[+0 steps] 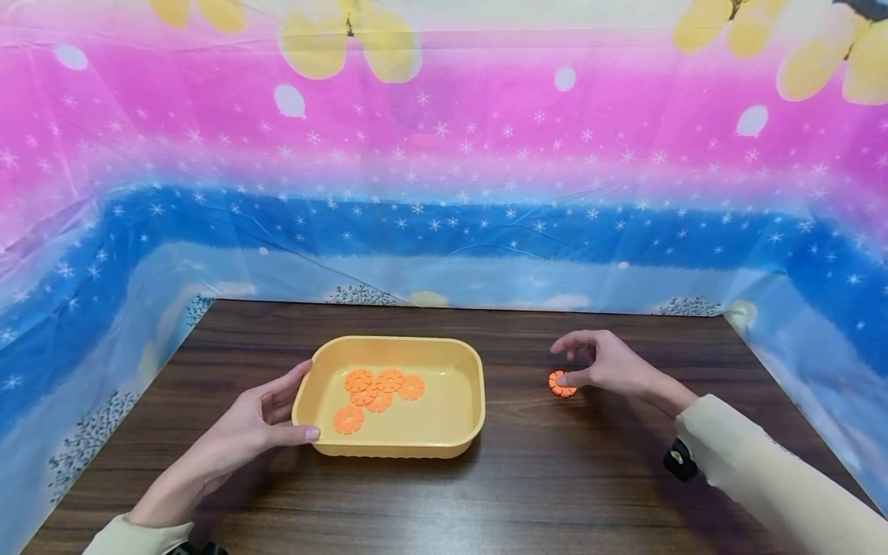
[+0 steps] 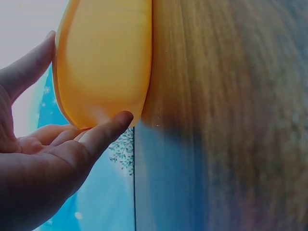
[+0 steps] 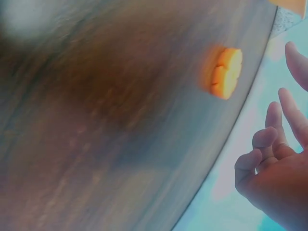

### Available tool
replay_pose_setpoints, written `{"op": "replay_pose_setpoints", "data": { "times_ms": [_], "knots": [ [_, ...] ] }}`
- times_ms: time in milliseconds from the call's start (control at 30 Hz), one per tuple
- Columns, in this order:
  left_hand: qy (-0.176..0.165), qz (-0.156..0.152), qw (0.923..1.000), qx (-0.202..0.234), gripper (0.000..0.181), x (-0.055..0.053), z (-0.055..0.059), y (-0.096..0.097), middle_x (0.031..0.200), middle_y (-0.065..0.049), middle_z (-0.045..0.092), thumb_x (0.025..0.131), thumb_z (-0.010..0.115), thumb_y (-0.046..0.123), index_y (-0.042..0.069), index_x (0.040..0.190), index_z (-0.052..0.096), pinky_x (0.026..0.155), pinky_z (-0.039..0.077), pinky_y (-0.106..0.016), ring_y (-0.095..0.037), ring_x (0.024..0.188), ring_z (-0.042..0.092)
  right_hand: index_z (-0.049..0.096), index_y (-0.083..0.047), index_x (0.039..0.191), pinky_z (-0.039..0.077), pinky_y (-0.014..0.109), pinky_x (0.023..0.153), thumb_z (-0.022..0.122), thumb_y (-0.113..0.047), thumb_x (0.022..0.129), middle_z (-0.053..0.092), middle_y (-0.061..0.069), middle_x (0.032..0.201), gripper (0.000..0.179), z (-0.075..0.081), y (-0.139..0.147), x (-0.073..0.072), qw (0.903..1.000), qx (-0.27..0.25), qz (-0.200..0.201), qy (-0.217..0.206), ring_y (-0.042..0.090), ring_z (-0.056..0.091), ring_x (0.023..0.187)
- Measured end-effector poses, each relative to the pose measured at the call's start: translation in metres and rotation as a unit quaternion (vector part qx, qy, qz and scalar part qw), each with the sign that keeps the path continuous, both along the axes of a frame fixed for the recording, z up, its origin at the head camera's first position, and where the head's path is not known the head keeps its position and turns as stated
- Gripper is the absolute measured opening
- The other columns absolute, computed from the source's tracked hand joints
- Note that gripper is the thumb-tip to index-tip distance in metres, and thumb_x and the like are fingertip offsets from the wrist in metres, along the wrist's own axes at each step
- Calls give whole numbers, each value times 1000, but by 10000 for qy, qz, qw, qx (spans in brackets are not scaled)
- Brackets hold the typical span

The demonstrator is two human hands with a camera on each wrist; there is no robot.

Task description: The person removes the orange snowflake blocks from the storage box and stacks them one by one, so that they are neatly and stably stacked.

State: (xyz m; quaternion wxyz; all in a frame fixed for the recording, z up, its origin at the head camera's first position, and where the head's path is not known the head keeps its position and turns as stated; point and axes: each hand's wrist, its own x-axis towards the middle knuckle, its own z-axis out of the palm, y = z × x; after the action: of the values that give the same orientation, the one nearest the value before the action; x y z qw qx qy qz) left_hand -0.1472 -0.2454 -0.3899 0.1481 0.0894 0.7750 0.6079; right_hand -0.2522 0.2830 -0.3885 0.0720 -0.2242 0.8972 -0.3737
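Right hand (image 1: 617,370): grip parted, thumb and fingertips well spread, nothing held. A round orange piece (image 1: 557,385) lies flat on the bench (image 1: 555,493), directly below the thumb; the right-wrist view shows a gap between them. Outline is circular, no long axis, so approach angle probably matters little; a short drop seems needed. Right hand is much the nearer. Left hand (image 1: 257,420) holds the yellow tray (image 1: 444,424) at its left end, thumb on rim; orange discs (image 1: 348,420) lie inside.
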Motion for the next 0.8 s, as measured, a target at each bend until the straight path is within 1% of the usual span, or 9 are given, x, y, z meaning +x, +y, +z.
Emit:
{"op": "replay_pose_setpoints", "data": {
  "times_ms": [233, 433, 500, 700, 800],
  "knots": [
    [-78, 16, 9999, -61, 101, 0, 1, 1, 172, -22, 17, 93, 83, 11, 6, 169, 16, 102, 52, -34, -44, 149, 35, 72, -7, 123, 33, 33, 60, 88, -22, 88, 61, 14, 102, 41, 10, -15, -1, 9998, -44, 154, 94, 28, 40, 69],
    [-86, 30, 10000, -36, 102, -1, -1, 1, 172, -22, 17, 93, 83, 11, 6, 169, 16, 101, 52, -34, -44, 148, 36, 73, -11, 122, 35, 32, 62, 89, -21, 88, 61, 6, 99, 39, 22, -30, -4, 9994, 139, 235, 205, 23, 42, 70],
    [-92, 29, 10000, -5, 102, -1, -1, 1, 172, -22, 17, 93, 83, 10, 6, 169, 16, 101, 52, -34, -44, 149, 36, 73, -12, 122, 36, 32, 64, 88, -22, 88, 61, 5, 99, 39, 26, -35, -6, 9991, 199, 289, 241, 23, 43, 71],
    [-71, 39, 10000, 47, 102, -1, -2, 1, 172, -22, 17, 92, 83, 10, 6, 169, 17, 100, 52, -31, -44, 149, 36, 72, -13, 125, 41, 36, 67, 87, -23, 89, 61, 5, 102, 40, 39, -51, -8, 9986, 328, 331, 235, 26, 49, 78],
    [-66, 40, 10000, 42, 102, -2, -2, 1, 172, -22, 17, 92, 83, 10, 6, 169, 17, 100, 51, -30, -44, 148, 37, 72, -12, 125, 41, 35, 67, 87, -21, 90, 61, 6, 102, 40, 46, -59, -9, 9983, 299, 442, 229, 26, 49, 76]
  ]
}}
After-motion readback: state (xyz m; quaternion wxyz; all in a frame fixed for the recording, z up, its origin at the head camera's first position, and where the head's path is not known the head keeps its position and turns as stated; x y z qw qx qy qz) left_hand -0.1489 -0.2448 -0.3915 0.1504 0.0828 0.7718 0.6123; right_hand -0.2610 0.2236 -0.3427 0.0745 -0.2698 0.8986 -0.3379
